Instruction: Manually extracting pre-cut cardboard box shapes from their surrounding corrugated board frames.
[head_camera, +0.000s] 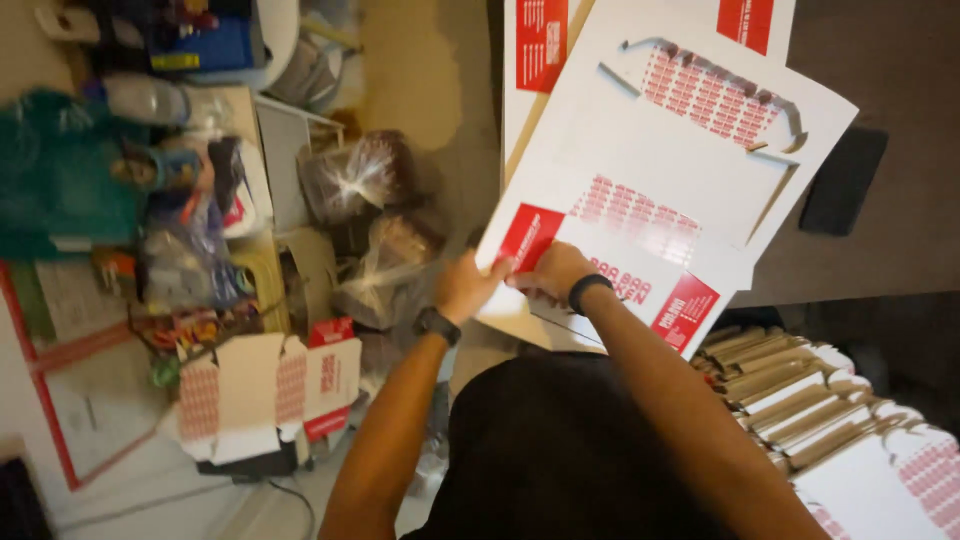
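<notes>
Between the two hands, right at the near edge of the worktop (880, 250), lies a flat white box sheet (660, 150) with red patches and rows of small red marks. It is still flat, with no side standing up, so I think the folding has only just begun and most of it is left to do. The left hand (466, 287) pinches the near red corner of the sheet, fingers closed on the card. The right hand (553, 273) sits just beside it, pressing down on the same edge; I cannot tell if its fingers curl around the card or only lie on top. Both wrists wear dark bands. Away from the grip, the sheet stretches out across the worktop, with cut slots and a curved tab at its far end. Under it more flat sheets (530, 70) show. A dark flat thing (843, 180) lies on the worktop past the sheet's right side. To the right of the grip and closer to the person, a pile of folded boxes (830, 420) leans in a row. To the left, down on the floor, sits one half-open box (265, 395), with plastic bags (365, 220) and clutter near it.
</notes>
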